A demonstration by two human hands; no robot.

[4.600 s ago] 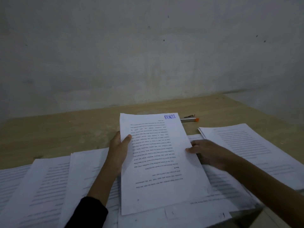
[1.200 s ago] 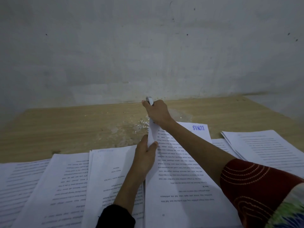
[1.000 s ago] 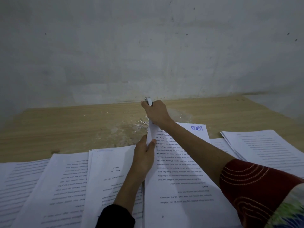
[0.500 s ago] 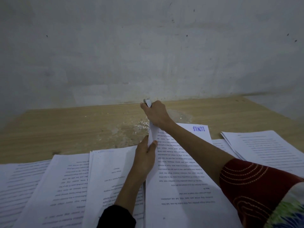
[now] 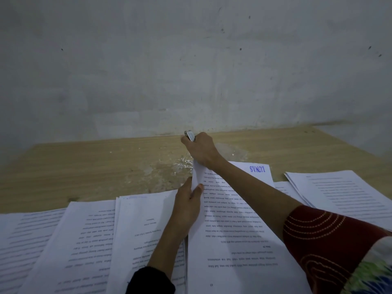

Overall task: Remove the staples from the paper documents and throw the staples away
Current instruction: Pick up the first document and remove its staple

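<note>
A stapled document (image 5: 235,230) with a blue "LUNAS" stamp lies in front of me on the wooden table (image 5: 84,166). My left hand (image 5: 187,205) pinches its left edge, thumb on top. My right hand (image 5: 201,150) reaches across to the document's far left corner and grips a small metal tool (image 5: 189,135), whose shiny end sticks out above the knuckles. The corner itself and any staple there are hidden under that hand. A small pile of pulled staples (image 5: 184,163) lies on the table just left of the right hand.
Other printed documents lie spread along the near edge: several to the left (image 5: 89,240) and a stack at the right (image 5: 339,192). A grey wall (image 5: 191,71) closes off the table's far side.
Since 4.6 s ago my right hand has picked up the tool and reached to the document's far corner. In the last second both hands have stayed nearly still.
</note>
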